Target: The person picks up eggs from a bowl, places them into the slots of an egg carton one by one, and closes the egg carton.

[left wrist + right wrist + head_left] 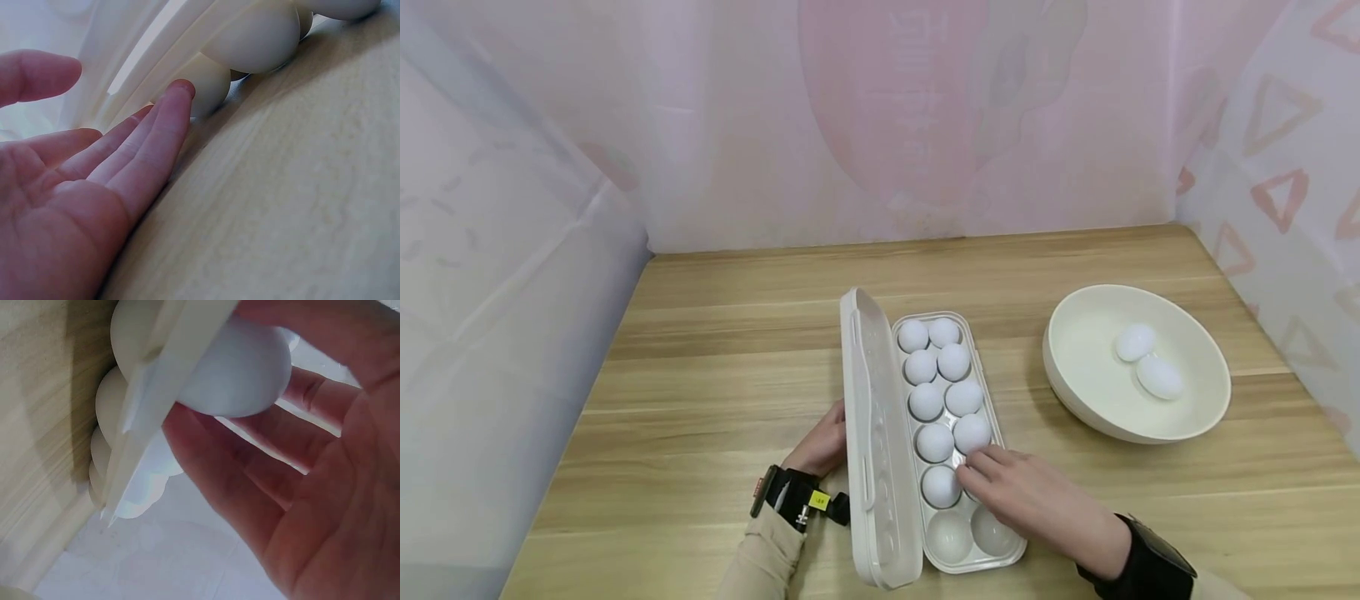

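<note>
A white egg carton [1011, 554] lies on the table with its lid [865, 433] raised on the left side. White eggs [935, 442] fill most of its cups in two rows; the two nearest cups hold none. My right hand [1033, 500] is over the right row near the front. In the right wrist view its thumb and fingers curl round an egg [240, 369], which sits low at the carton's rim. Beside the lid's outer side is my left hand [822, 443], partly hidden by it. Its fingers [159, 140] are extended toward the carton's underside, thumb held apart.
A cream bowl [1082, 387] with two white eggs [1150, 362] in it stands to the right of the carton. The wooden table [722, 367] is bounded by a printed cloth [737, 150] at the back and sides.
</note>
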The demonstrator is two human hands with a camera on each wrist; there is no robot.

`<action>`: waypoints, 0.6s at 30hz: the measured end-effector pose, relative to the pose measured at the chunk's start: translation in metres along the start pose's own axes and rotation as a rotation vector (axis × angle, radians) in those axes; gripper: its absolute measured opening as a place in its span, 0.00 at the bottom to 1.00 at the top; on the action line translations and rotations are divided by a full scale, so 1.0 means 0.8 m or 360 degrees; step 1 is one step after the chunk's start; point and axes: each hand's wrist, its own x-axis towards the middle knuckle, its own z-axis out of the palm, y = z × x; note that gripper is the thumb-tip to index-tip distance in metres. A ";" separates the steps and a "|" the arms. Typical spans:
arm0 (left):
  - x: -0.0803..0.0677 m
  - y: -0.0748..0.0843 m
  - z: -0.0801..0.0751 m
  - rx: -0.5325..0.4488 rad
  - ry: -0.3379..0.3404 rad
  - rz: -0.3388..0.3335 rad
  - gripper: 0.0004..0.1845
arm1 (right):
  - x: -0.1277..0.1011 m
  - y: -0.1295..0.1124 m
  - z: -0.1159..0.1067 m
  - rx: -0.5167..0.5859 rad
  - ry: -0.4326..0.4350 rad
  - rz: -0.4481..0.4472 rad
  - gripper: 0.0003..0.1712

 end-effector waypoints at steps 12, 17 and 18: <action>0.001 0.002 0.001 -0.0028 -0.0012 0.0021 0.11 | 0.000 0.001 0.001 -0.0041 0.0038 0.0013 0.09; 0.000 0.001 0.001 -0.0037 -0.0008 0.0015 0.12 | 0.000 0.000 0.000 -0.0038 0.0060 0.0040 0.11; 0.000 0.001 0.001 -0.0036 -0.0003 0.0014 0.12 | 0.000 0.000 0.000 -0.0036 0.0055 0.0044 0.11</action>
